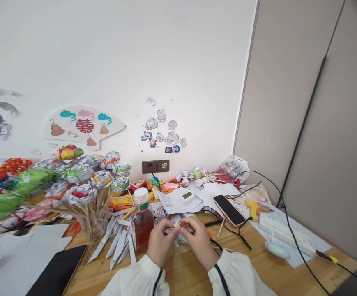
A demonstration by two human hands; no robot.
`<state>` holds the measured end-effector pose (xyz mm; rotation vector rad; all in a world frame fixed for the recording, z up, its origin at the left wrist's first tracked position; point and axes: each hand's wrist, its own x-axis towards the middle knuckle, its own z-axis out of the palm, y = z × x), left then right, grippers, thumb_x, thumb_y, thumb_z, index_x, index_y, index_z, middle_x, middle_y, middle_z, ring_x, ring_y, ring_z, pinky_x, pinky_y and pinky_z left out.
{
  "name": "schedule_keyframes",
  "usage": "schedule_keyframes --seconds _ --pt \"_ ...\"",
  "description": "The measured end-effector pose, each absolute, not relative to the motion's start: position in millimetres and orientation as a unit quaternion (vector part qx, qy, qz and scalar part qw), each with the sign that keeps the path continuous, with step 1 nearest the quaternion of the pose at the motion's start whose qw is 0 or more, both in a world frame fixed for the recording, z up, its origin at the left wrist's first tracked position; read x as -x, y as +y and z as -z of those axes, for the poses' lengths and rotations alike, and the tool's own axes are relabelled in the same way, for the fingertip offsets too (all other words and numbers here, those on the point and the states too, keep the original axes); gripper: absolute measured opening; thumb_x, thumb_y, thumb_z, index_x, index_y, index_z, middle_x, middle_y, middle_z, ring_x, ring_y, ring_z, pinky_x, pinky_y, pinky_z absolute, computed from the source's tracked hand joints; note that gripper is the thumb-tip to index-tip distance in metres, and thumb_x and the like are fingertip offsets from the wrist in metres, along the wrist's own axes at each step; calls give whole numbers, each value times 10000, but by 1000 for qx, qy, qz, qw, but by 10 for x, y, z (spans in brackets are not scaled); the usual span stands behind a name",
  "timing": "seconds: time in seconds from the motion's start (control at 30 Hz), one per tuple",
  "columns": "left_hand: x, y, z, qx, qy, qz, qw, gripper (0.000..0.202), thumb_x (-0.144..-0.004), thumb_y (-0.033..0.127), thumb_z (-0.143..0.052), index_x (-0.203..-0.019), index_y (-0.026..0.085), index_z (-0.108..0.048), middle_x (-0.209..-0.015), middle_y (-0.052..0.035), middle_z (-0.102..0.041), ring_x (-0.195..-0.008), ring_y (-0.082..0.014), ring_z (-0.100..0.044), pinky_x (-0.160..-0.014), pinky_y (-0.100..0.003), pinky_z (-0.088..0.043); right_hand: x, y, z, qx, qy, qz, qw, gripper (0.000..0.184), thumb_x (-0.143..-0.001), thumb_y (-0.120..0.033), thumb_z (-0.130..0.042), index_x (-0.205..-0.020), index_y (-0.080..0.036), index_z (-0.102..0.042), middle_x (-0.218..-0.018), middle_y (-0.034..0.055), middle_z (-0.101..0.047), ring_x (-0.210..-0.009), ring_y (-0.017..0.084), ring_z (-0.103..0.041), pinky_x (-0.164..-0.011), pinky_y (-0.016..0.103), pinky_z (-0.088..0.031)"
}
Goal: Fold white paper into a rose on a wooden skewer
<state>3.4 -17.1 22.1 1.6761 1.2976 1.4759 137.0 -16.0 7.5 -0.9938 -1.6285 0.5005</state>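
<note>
Above table (186, 273), left hand (162, 241), right hand (199, 239) (angled inward) pinch paper (177, 222).

Hands (161, 243): 2. Clockwise from these: phone (229, 210), 2 o'clock, 1; power strip (284, 235), 3 o'clock, 1; tablet (56, 271), 8 o'clock, 1; bottle (142, 228), 9 o'clock, 1.

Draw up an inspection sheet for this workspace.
Surface: wooden table, largely covered.
Job's things: small white paper piece, its shape mostly hidden; folded paper strips to its left.
Clutter: bottle, paper flowers, phone, yellow glue gun.
Hands: left hand and right hand pinch the paper piece.
Cables: black cable crosses the white power strip.
Surroundings: white wall with cartoon stickers; grey panel at right.
</note>
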Motion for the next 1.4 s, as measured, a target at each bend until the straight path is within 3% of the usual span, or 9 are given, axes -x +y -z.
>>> schedule_keyframes --seconds 0.47,0.73,1.03,1.4 --pt "-61 -139 -171 -606 449 -571 323 194 -608 349 -635 -655 172 -569 -625 -13 -648 -642 -186 -622 -587 -261 -490 -1362 -147 -43 429 -672 -219 562 89 -677 -183 -588 -765 -181 -587 -759 22 -584 -736 167 -533 -658 274 -413" --pt "-64 -164 -196 -608 449 -577 309 181 -603 339 -635 -583 182 -547 -563 9 -604 -587 -170 -587 -561 -252 -468 -1355 -132 -24 427 -661 -244 566 118 -666 -174 -586 -782 -184 -566 -779 20 -590 -746 168 -540 -680 279 -414" --pt "-63 -167 -204 -622 431 -576 307 126 -618 291 -624 -633 181 -564 -604 7 -602 -609 -160 -577 -579 -240 -469 -1354 -121 -22 414 -662 -269 564 100 -680 -180 -577 -773 -181 -540 -766 10 -581 -741 157 -539 -673 267 -418" --pt "-68 -161 -208 -620 438 -575 304 173 -605 341 -624 -641 182 -565 -625 -6 -616 -632 -173 -590 -607 -258 -477 -1363 -96 4 406 -665 -270 566 116 -689 -225 -586 -788 -177 -550 -765 19 -584 -737 159 -537 -669 279 -425"
